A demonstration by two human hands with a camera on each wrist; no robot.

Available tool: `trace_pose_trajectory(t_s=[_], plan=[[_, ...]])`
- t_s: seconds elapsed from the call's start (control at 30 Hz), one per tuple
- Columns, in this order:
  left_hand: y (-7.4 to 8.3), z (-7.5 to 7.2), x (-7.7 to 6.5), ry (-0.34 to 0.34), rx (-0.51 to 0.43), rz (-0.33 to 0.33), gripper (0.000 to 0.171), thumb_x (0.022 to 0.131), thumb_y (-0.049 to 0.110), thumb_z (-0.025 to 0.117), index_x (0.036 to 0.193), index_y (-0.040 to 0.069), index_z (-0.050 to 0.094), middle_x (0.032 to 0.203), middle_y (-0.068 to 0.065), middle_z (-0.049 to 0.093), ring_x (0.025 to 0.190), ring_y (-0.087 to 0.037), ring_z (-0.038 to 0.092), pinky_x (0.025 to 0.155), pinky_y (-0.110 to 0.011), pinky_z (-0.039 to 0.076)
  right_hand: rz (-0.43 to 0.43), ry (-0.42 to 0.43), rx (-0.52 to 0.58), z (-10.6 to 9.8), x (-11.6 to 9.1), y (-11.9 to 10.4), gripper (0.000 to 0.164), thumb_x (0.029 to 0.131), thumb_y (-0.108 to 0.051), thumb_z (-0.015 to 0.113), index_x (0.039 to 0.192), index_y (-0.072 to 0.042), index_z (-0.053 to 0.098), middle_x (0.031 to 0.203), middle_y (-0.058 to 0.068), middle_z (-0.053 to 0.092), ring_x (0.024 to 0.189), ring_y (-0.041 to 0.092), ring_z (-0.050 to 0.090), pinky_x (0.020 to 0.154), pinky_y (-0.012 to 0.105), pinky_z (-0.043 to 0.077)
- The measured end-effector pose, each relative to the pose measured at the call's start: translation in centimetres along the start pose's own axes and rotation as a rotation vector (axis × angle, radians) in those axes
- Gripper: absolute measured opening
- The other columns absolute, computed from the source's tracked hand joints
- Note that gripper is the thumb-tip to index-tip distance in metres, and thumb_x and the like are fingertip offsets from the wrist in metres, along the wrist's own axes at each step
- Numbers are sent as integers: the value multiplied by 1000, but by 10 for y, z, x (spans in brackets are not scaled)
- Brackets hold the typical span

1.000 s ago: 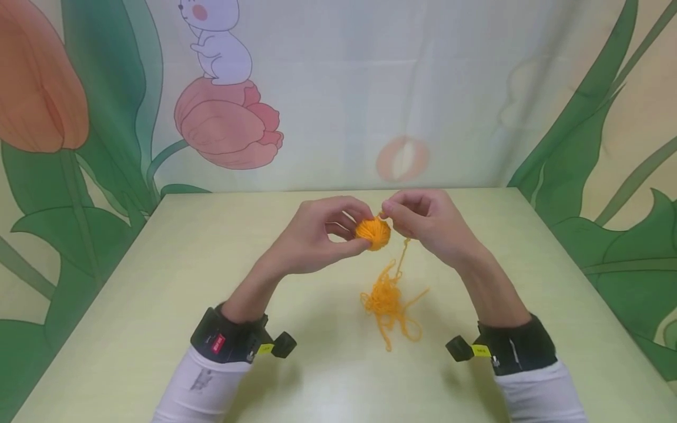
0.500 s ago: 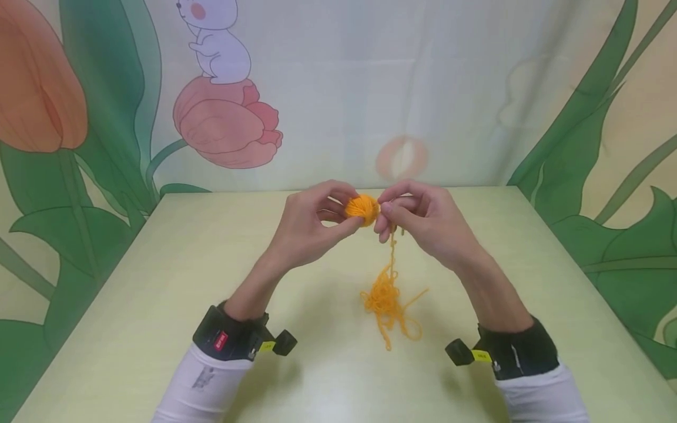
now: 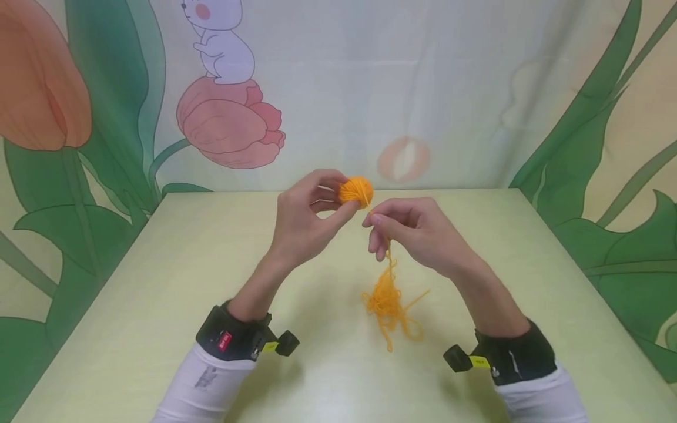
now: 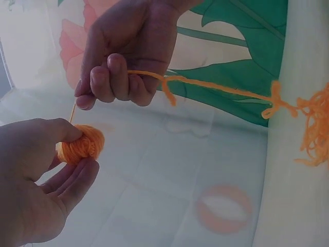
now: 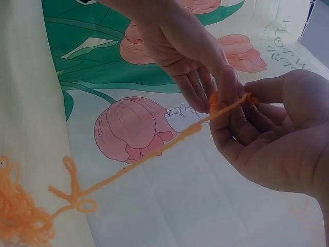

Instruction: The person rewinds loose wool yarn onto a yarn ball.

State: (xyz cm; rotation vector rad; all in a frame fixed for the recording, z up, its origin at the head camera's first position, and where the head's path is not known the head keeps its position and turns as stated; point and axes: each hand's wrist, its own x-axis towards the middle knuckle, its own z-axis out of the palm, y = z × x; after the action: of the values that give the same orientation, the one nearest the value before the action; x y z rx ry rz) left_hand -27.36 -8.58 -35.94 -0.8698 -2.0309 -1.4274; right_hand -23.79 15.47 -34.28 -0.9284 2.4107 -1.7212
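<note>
A small orange ball of yarn (image 3: 355, 191) is held between the thumb and fingers of my left hand (image 3: 309, 220), above the far part of the table. My right hand (image 3: 415, 232), lower and to its right, pinches the yarn strand (image 4: 221, 86) between thumb and forefinger. A short taut length runs from the ball to that pinch. From the right hand the strand drops to a loose, tangled heap of orange yarn (image 3: 385, 298) on the table. In the right wrist view the ball is mostly hidden behind fingers.
The pale yellow table (image 3: 174, 282) lies under both hands. Behind it hangs a cloth backdrop (image 3: 328, 106) printed with tulips, leaves and a white animal. Each wrist wears a black band (image 3: 233, 333) with a small camera.
My left hand has moved up and left with the yarn ball. The right hand went left past the ball's side, then down below it, drawing the strand along. The heap stays in place.
</note>
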Motion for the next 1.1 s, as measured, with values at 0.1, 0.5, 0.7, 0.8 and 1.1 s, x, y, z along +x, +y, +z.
trace_pose_trajectory(t_s=[0.1, 0.5, 0.7, 0.8, 1.1], plan=[[2, -1, 0, 16, -102, -51, 34, 97, 8, 88, 128, 3, 72, 121, -13, 81, 104, -25, 83, 95, -30, 71, -42, -34, 12, 3, 1, 3, 17, 114, -12, 65, 118, -4, 79, 81, 7, 74, 71, 27, 70, 76, 31, 62], [14, -6, 0, -60, -387, -205, 32, 99, 2, 82, 128, 6, 70, 123, -8, 76, 106, -24, 82, 97, -33, 71, -41, -78, 46, 3, 8, 13, 17, 114, -12, 64, 115, -5, 80, 85, 12, 70, 69, 31, 61, 67, 29, 56], [17, -8, -1, -174, -455, -219, 31, 100, 0, 78, 129, 5, 68, 120, -10, 75, 103, -30, 81, 98, -39, 72, -20, -96, 64, -3, 12, 23, 16, 115, -13, 63, 110, -6, 77, 79, 7, 62, 71, 29, 56, 66, 30, 51], [18, -8, -1, -243, -453, -220, 31, 100, 0, 79, 129, 5, 69, 121, -11, 75, 103, -32, 80, 98, -40, 72, -22, -105, 68, -8, 12, 29, 17, 116, -13, 61, 109, -5, 74, 77, 7, 59, 69, 30, 54, 67, 32, 50], [15, -7, -4, -444, -446, -146, 32, 96, -4, 81, 126, 1, 70, 124, -15, 72, 103, -31, 79, 96, -45, 73, 54, -135, 289, -18, 14, 39, 32, 115, -9, 47, 99, -6, 75, 82, 1, 66, 69, 17, 54, 65, 23, 52]])
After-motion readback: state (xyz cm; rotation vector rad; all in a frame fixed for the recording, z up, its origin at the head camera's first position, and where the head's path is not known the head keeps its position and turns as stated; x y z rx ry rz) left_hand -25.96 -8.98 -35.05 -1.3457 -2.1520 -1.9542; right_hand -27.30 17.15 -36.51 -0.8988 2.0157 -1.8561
